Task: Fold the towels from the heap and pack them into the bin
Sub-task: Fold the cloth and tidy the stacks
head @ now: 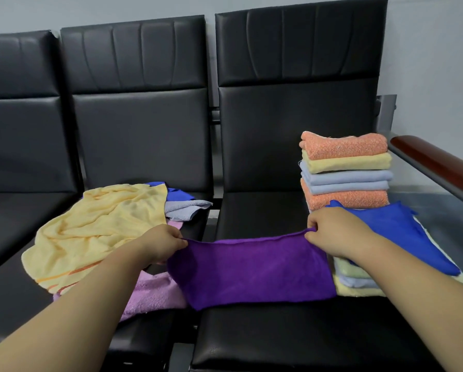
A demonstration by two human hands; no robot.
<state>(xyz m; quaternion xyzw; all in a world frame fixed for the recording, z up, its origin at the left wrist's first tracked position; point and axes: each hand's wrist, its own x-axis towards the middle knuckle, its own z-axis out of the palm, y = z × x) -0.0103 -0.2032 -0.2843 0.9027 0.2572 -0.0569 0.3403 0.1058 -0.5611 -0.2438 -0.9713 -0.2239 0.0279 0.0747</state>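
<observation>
A purple towel (251,269) is stretched flat across the front of the right black seat (292,334). My left hand (160,244) pinches its far left corner and my right hand (332,232) pinches its far right corner. On the middle seat to the left lies the loose heap: a big yellow towel (96,226), a pink one (155,294), a grey-blue one (184,209) and a bit of blue. At the back right stands a tall stack of folded towels (345,170). A lower folded stack topped by a blue towel (402,232) sits beside my right arm. No bin is in view.
Three black padded chairs (144,103) stand in a row against a pale wall. A reddish-brown armrest (437,159) on a metal frame runs along the right side. A gap with a metal bar separates the middle and right seats.
</observation>
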